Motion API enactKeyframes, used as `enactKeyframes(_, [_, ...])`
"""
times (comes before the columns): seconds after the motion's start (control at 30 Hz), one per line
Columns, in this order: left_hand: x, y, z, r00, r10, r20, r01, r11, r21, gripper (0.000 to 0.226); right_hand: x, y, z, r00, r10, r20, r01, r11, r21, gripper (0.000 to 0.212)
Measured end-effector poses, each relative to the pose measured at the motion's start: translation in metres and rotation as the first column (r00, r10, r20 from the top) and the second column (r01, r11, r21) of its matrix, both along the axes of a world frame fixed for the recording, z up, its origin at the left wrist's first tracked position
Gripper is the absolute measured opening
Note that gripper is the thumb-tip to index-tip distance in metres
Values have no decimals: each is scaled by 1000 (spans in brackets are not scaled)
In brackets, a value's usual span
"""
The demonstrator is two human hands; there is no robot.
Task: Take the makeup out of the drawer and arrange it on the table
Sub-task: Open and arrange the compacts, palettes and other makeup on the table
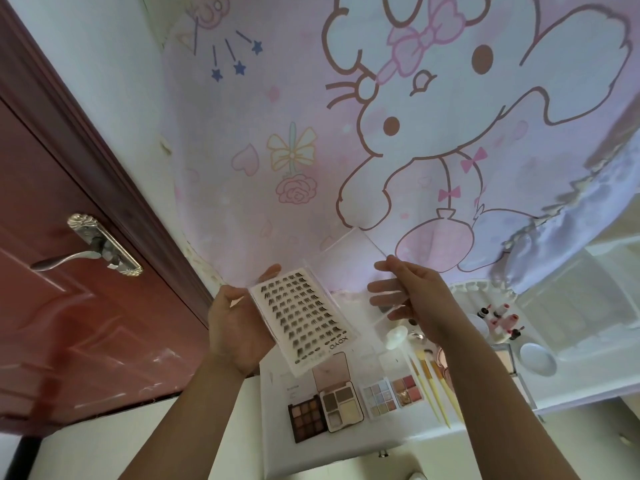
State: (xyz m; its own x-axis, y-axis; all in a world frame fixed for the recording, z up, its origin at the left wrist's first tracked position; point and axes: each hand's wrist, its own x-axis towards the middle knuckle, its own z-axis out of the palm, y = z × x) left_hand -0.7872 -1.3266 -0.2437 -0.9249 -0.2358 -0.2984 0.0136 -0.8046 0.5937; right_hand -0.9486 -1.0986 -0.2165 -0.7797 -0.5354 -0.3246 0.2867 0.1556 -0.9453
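In the head view, the left hand (235,327) grasps a lash tray (303,317) at centre frame, tilted up, probably to inspect it. The right hand (412,299) pinches its clear lid (356,258) at the upper edge. Below, on the white table (346,448), eyeshadow palettes (341,403) and brushes (433,382) lie in a row.
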Motion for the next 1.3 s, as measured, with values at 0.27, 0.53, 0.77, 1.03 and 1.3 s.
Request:
enactKeyframes(0.27, [-9, 7, -4, 906, -17, 423, 245, 836, -491, 23, -11, -20, 1, 982, 0, -187, 27, 990, 141, 43])
enactKeyframes(0.53, [-16, -5, -54, 952, 160, 261, -113, 976, -186, 34, -14, -32, -51, 964, 257, -66, -237, 945, 226, 37])
enactKeyframes(0.77, [-22, -15, -82, 900, 275, 337, -99, 884, -457, 34, -24, -70, -85, 934, 268, -236, -173, 919, 355, 32])
enactKeyframes(1.03, [-36, -30, -137, 820, 361, 444, -74, 836, -544, 33, -37, -94, -142, 915, 331, -228, -169, 832, 529, 34])
enactKeyframes(1.3, [-31, -39, -199, 743, 361, 564, 4, 840, -543, 34, -37, -109, -196, 907, 416, -69, -299, 750, 590, 43])
